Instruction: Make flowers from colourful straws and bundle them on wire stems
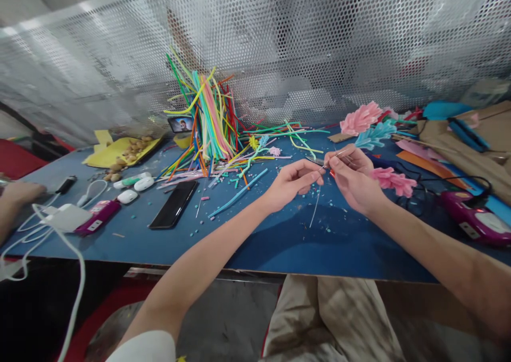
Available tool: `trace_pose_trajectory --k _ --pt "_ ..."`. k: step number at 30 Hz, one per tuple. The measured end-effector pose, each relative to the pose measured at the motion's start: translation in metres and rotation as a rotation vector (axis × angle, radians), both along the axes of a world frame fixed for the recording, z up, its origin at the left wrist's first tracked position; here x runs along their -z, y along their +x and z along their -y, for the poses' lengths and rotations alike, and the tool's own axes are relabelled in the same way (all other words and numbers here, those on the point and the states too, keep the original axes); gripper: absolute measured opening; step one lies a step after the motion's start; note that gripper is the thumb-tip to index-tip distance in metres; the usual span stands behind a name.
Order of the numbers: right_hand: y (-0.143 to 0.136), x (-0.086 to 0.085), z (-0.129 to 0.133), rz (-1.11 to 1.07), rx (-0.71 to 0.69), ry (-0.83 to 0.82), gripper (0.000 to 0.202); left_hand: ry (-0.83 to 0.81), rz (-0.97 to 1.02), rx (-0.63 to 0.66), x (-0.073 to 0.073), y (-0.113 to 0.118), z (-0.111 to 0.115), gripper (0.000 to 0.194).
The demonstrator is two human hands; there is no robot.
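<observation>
Above the blue table, my left hand and my right hand meet, fingertips nearly touching. My left thumb and fingers pinch a thin wire, and the curled fingers of my right hand grip it too. A small dark metal piece shows by the fingertips; its kind is unclear. Below them, a thin pale strand slants down; whether it hangs or lies on the table is unclear. Close to my right hand are a pink pipe-cleaner flower, a blue one and a paler pink one.
A bundle of colourful pipe cleaners stands against the perforated metal panel. A black phone, purple power strips and white cables lie around. Clippings dot the blue table. Another person's hand is at far left.
</observation>
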State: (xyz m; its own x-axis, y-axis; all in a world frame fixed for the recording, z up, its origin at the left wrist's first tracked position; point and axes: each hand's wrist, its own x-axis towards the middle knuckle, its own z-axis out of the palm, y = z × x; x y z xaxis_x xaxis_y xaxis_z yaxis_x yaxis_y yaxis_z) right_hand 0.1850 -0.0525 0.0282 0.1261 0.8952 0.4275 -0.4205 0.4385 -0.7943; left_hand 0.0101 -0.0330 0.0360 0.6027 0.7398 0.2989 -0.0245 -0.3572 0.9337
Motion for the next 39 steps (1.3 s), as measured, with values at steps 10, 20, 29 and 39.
trace_pose_trajectory --k 10,20,29,39 --pt "0.005 0.014 -0.008 0.052 0.106 -0.055 0.021 0.841 -0.430 -0.362 0.006 -0.006 0.000 0.033" --pt "0.000 0.015 -0.008 0.128 0.127 -0.076 0.026 1.055 -0.462 -0.534 0.014 -0.007 -0.003 0.036" --pt "0.004 0.011 -0.008 0.133 0.070 -0.052 0.027 0.732 -0.237 -0.423 0.009 -0.006 0.001 0.037" --pt "-0.002 0.006 -0.002 0.018 -0.058 -0.040 0.021 -0.571 0.058 0.076 -0.005 -0.004 -0.007 0.046"
